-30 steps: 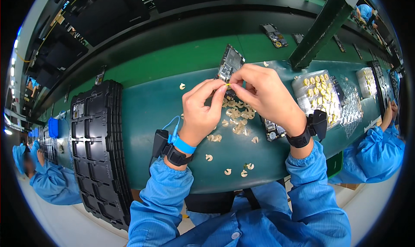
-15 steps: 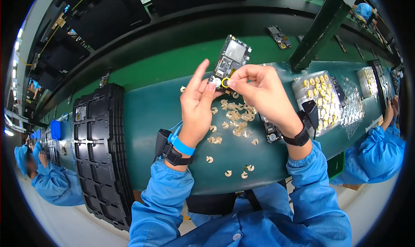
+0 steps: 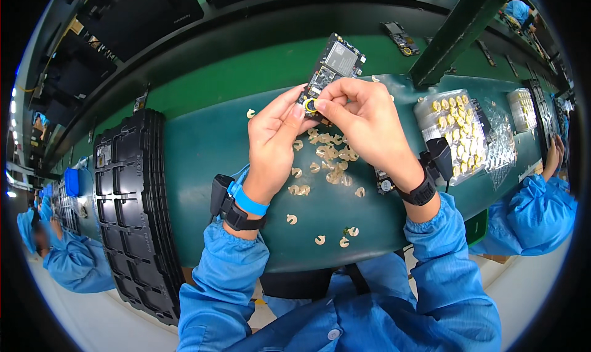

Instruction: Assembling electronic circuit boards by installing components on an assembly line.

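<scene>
My left hand [image 3: 272,144] grips the lower end of a dark circuit board [image 3: 340,58] that has a silver shield plate. The board is held up, tilted, above the mat. At its lower end is a round coin cell with a yellow rim [image 3: 310,106]. My right hand [image 3: 369,123] pinches this coin cell against the board between thumb and forefinger; the fingertips partly hide it. Below my hands, many small cream notched discs [image 3: 332,153] lie loosely on the green mat [image 3: 209,186]. Another circuit board [image 3: 385,184] lies partly hidden beside my right wrist.
A tall stack of black trays [image 3: 129,210] stands at left. To the right, a clear tray of yellow-rimmed coin cells [image 3: 452,127] sits near crumpled clear plastic [image 3: 502,140]. A green post [image 3: 452,41] rises behind it. More boards [image 3: 400,38] lie at the back; co-workers sit on both sides.
My left forefinger has come down from its raised position to the board. The board has shifted slightly up and right, and my right fingers stay at the coin cell. The whole view has shifted slightly.
</scene>
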### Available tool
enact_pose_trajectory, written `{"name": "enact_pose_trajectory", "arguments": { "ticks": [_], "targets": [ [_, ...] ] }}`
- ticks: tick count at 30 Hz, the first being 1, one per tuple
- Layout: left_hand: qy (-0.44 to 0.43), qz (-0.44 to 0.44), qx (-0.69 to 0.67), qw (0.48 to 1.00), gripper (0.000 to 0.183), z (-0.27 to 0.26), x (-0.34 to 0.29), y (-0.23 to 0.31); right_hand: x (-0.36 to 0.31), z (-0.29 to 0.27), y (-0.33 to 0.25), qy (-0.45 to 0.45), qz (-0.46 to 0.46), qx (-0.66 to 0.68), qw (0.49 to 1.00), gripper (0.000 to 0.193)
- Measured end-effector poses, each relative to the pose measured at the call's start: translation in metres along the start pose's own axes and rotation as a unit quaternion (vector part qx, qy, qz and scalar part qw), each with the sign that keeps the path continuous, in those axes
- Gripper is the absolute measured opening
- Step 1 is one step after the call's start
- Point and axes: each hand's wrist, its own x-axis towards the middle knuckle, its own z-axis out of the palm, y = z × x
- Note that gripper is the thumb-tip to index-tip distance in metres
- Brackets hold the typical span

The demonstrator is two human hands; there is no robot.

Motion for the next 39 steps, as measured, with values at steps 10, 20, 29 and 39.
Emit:
{"name": "enact_pose_trajectory", "arguments": {
  "ticks": [10, 20, 29, 39],
  "targets": [
    [-0.004, 0.001, 0.014, 1.0, 0.04, -0.001, 0.0, 0.0, -0.001, 0.0, -0.002, -0.017, -0.001, -0.011, 1.0, 0.009],
    [-0.003, 0.006, 0.003, 1.0, 0.036, 0.004, 0.0, 0.002, -0.002, 0.005, 0.002, 0.016, 0.007, 0.001, 1.0, 0.01],
    [0.016, 0.016, 0.039, 0.999, 0.033, 0.007, 0.0, 0.002, -0.003, 0.011, 0.004, 0.039, -0.009, 0.0, 0.999, 0.008],
    [0.062, 0.017, 0.045, 0.997, 0.033, 0.009, -0.001, -0.005, -0.007, 0.013, 0.007, 0.057, -0.17, -0.119, 0.977, 0.006]
  ]
}}
